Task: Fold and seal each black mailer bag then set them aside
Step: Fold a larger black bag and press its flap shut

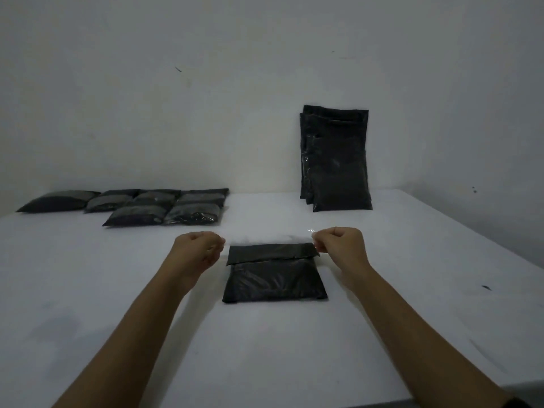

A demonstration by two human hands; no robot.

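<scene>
A black mailer bag [275, 275] lies flat on the white table [294, 348] in front of me, its top flap folded over along the far edge. My right hand [338, 245] sits at the flap's right corner and pinches a thin clear strip [311, 231]. My left hand [200, 250] hovers just left of the flap's left corner with fingers curled; whether it pinches the strip's other end cannot be made out. A faint clear film seems to stretch between both hands above the flap.
Several folded black mailer bags [159, 207] lie in rows at the far left of the table. A stack of unfolded black bags [335, 160] leans upright against the wall at the far right. The table's right edge runs diagonally at the right.
</scene>
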